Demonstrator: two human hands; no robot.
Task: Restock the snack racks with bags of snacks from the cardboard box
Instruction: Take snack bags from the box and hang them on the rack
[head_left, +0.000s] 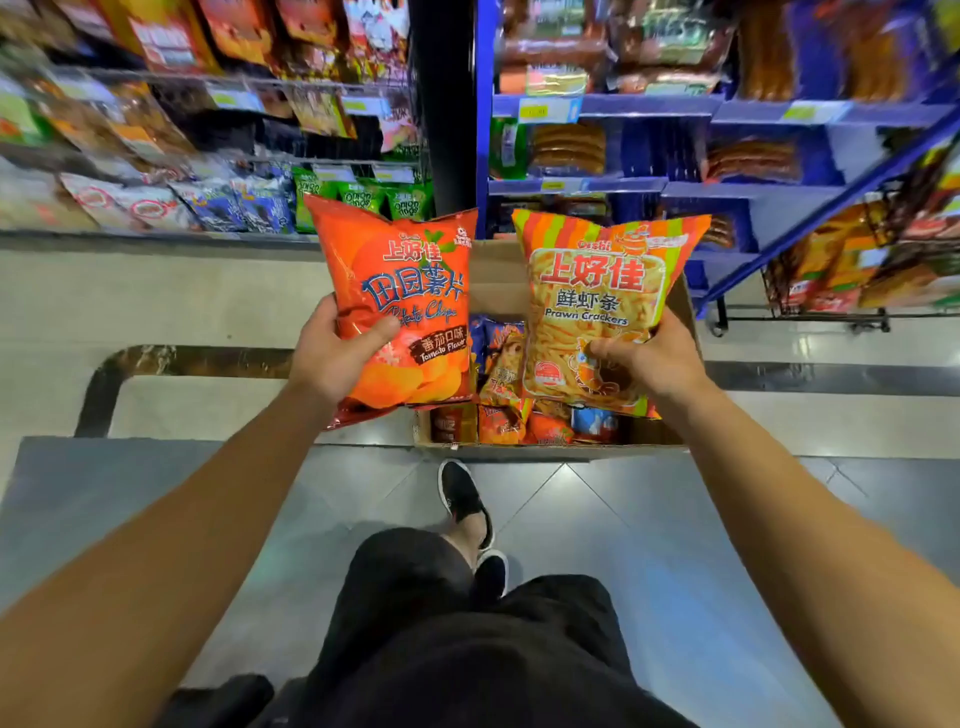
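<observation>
My left hand (332, 358) grips the lower left edge of an orange-red bag of tomato potato chips (410, 291), held upright. My right hand (649, 358) grips the lower right of a yellow, striped bag of prawn crackers (597, 301), also upright. Both bags hang above an open cardboard box (493, 286) on the floor. Several more snack bags (519, 410) lie inside it, partly hidden by the two held bags. The snack rack (208, 156) with wire shelves stands beyond the box to the left, full of bags.
A blue metal shelf unit (649, 106) with sausage packs stands behind the box to the right. Another wheeled rack (852, 270) stands far right. A black post (441, 104) separates the two racks. My legs and black shoes (467, 509) are below, on the tiled floor.
</observation>
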